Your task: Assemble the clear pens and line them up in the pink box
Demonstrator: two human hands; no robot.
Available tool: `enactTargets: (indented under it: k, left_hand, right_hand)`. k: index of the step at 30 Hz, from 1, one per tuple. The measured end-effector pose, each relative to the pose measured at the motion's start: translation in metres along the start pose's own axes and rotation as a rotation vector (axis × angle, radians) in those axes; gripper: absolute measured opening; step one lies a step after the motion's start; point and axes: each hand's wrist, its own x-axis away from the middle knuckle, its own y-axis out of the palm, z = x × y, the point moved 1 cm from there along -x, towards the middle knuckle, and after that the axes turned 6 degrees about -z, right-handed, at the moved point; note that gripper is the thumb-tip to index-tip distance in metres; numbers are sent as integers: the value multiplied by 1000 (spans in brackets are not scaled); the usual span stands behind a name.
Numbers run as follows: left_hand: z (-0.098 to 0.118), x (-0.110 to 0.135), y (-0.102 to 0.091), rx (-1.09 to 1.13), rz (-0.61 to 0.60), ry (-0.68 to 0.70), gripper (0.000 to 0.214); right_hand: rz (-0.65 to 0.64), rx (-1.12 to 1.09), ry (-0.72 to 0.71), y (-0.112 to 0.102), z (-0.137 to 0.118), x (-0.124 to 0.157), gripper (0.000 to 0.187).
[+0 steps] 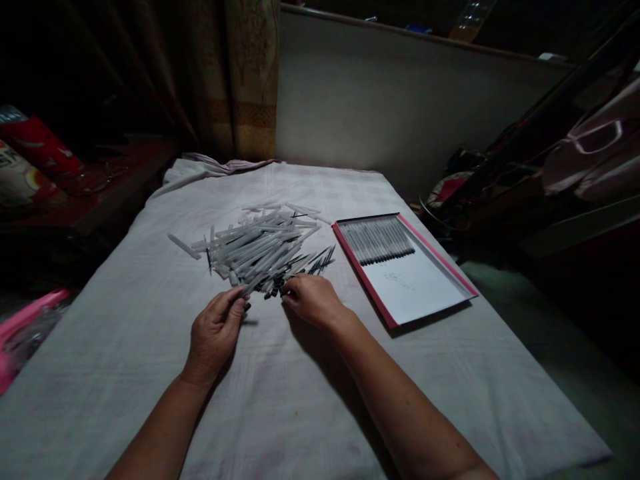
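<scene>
A loose pile of clear, whitish pen barrels (255,247) lies in the middle of the cloth-covered table. Thin black-tipped refills (320,260) and small black pen parts (273,287) are gathered at its near right edge. My left hand (217,327) is closed on a pen barrel, with a black end showing below the fingers. At the small black parts, my right hand (313,300) is pinched; whatever its fingertips hold is hidden. To the right lies a shallow red-edged box (365,290) with a row of black-ended pens (377,240) along its far side.
A white cloth (260,413) covers the table. Beyond the far edge are a pale panel (400,113) and a patterned curtain (253,80). Red packages (45,143) stand on a side surface at left, with a pink basket (30,317) below.
</scene>
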Motion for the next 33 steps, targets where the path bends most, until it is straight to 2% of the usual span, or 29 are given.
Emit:
enactTargets:
  k: [4, 7, 10, 13, 15, 17, 23, 33]
  left_hand:
    - [0, -1, -2, -56, 21, 58, 31]
    - [-1, -1, -2, -76, 27, 73, 31]
    - [-3, -1, -1, -99, 12, 106, 30]
    - [-5, 0, 0, -132, 2, 165, 29]
    - [-5, 1, 0, -151, -9, 205, 28]
    - [-3, 1, -1, -160, -25, 233, 27]
    - [1, 1, -1, -147, -25, 276, 23]
    - [1, 1, -2, -155, -28, 271, 24]
  right_hand:
    - [24, 95, 20, 8, -10, 0, 24]
    - [51, -2, -9, 7, -8, -2, 20]
    - [107, -313, -54, 2, 1, -4, 11]
    - [141, -802, -101, -4, 11, -6, 4]
    - [134, -1092, -152, -7, 16, -7, 10]
    - [122, -1268, -194, -10, 18, -7, 16]
    - [90, -1432, -188, -17, 20, -2, 25]
    - [34, -1594, -202, -17, 19, -1, 23]
